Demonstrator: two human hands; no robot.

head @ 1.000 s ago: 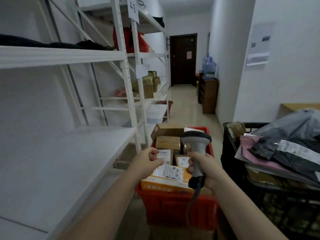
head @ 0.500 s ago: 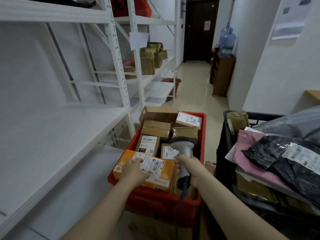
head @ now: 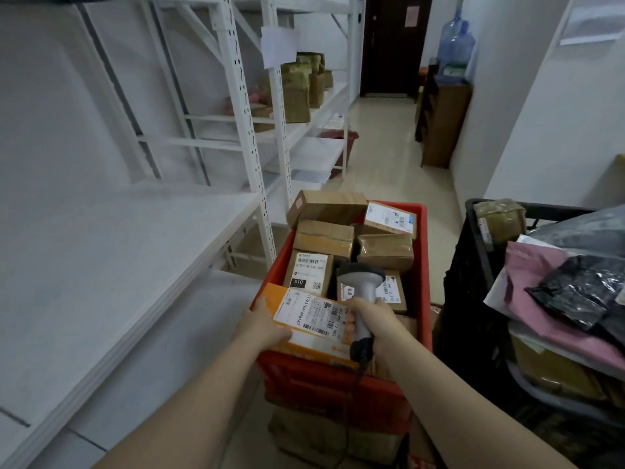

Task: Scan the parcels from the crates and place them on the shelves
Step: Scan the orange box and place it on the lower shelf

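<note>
A red crate (head: 424, 265) in front of me holds several brown cardboard parcels (head: 323, 236). My left hand (head: 265, 324) grips the left edge of an orange box (head: 306, 346) with a white shipping label, held over the crate's near end. My right hand (head: 377, 328) grips the handle of a grey barcode scanner (head: 362, 280), whose head stands upright just right of the box's label. A white shelf board (head: 111, 265) lies to my left.
A black crate (head: 473, 265) at right is piled with pink, grey and black mailer bags. White rack uprights (head: 252, 130) stand left of the red crate, with brown parcels on farther shelves. A wooden cabinet with a water bottle (head: 455, 49) lines the corridor.
The view has tilted down and closer to the red crate. My left hand has shifted to the orange box's left edge and lifted it slightly; the scanner stays beside it.
</note>
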